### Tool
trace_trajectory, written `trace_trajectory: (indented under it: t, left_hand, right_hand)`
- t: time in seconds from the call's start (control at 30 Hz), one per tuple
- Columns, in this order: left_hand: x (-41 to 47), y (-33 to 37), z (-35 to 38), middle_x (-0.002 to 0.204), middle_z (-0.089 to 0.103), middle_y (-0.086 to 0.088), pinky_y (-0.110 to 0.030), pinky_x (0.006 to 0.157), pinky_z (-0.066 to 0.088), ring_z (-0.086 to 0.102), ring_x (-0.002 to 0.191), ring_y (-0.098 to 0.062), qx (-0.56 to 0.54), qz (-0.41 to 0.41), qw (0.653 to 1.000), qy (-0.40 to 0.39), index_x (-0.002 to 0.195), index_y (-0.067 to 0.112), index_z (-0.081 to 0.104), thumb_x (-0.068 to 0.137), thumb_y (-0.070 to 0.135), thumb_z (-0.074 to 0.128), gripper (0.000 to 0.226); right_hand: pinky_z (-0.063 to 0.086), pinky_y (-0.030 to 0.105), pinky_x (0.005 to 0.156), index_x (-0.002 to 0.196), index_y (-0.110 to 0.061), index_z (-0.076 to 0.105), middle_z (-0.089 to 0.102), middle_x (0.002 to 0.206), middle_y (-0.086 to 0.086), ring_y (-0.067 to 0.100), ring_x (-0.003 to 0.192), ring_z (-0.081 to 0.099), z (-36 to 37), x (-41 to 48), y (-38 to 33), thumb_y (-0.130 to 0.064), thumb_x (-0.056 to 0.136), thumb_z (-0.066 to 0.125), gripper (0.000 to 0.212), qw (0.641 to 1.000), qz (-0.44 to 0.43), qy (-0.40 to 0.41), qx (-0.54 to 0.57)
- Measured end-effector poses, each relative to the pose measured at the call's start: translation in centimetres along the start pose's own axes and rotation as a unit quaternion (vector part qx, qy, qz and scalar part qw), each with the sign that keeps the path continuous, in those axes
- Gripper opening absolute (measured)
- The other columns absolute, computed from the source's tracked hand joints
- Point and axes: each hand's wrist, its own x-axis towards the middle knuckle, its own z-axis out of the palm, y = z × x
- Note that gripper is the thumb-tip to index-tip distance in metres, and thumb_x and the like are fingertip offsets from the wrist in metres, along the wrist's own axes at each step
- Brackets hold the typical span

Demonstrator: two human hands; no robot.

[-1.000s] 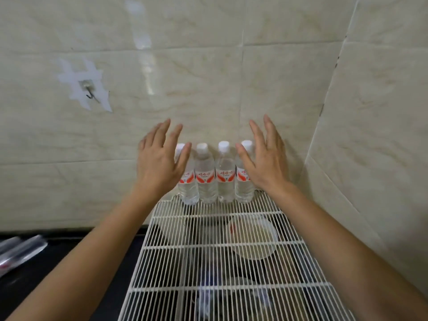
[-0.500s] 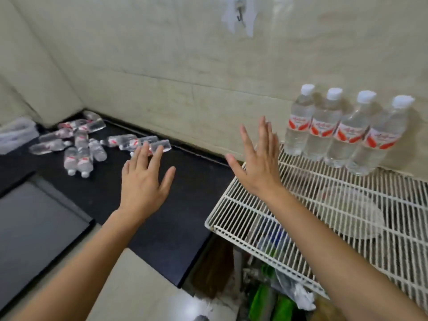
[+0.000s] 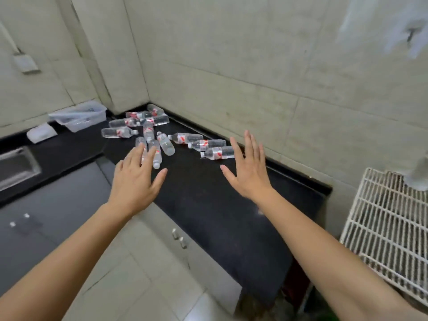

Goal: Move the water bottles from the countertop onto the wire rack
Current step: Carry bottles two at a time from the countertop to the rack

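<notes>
Left hand [image 3: 135, 184] flat, palm down, fingers spread, holds nothing. Right hand [image 3: 249, 176] same, above black counter [image 3: 208, 216]. Counter dark, speckled stone. Water bottles [image 3: 148, 132] clear plastic, red labels, white caps, lying down at far corner of counter; about twelve, hard to count. One white wire rack [image 3: 382, 228], thin bars, at right.

The person's left forearm [image 3: 69, 256] and right forearm [image 3: 335, 258] are bare skin from the lower edge of the view up to the wrists. Each narrows slightly at the wrist and ends in a bare five-fingered hand: the left grip [image 3: 135, 184] and the right grip [image 3: 250, 174]. Only the backs of both show, smooth, with slender fingers and faint knuckle creases. The nails are too blurred to describe.
</notes>
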Motion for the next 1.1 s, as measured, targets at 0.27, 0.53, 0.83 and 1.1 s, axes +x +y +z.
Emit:
trace_trajectory:
  t: [0.27,0.53,0.83,1.1]
  left_hand:
    - [4.5,-13.7,1.8,0.165,0.027,-0.018,-0.051,0.12,0.028,0.028,0.151,-0.035,-0.013,-0.064,0.997,-0.037,0.157,0.013,0.033,0.1,0.045,0.053,0.069]
    - [14.0,-21.6,9.9,0.165,0.028,-0.017,-0.051,0.118,0.032,0.03,0.15,-0.034,-0.015,-0.069,0.994,-0.08,0.157,0.013,0.033,0.098,0.046,0.055,0.071]
    - [26.8,-28.5,18.9,0.168,0.021,-0.012,-0.051,0.117,0.033,0.029,0.151,-0.032,0.024,-0.059,0.976,-0.21,0.158,0.018,0.029,0.096,0.049,0.056,0.075]
    - [33.9,-32.9,26.5,0.169,0.012,-0.013,-0.05,0.121,0.026,0.018,0.154,-0.032,0.083,0.022,0.94,-0.33,0.16,0.019,0.018,0.098,0.046,0.052,0.076]
  right_hand:
    - [0.002,0.053,0.128,0.165,-0.021,0.004,-0.016,0.17,0.018,0.034,0.158,-0.009,7.9,7.0,-10.4,-0.056,0.102,0.045,0.083,0.997,-0.018,-0.075,0.019]
    - [0.003,0.051,0.128,0.164,-0.018,0.01,-0.012,0.17,0.017,0.034,0.159,-0.004,18.6,18.2,-13.7,-0.057,0.102,0.044,0.081,0.994,-0.015,-0.102,0.046]
    - [0.031,0.052,0.119,0.163,-0.018,0.012,-0.002,0.171,0.016,0.034,0.158,0.01,30.0,30.3,-15.0,-0.055,0.1,0.051,0.082,0.967,0.039,-0.227,0.111]
    - [0.041,0.052,0.111,0.161,-0.014,0.011,0.022,0.166,0.016,0.036,0.147,0.033,37.5,33.9,-15.8,-0.057,0.098,0.053,0.087,0.92,0.093,-0.359,0.127]
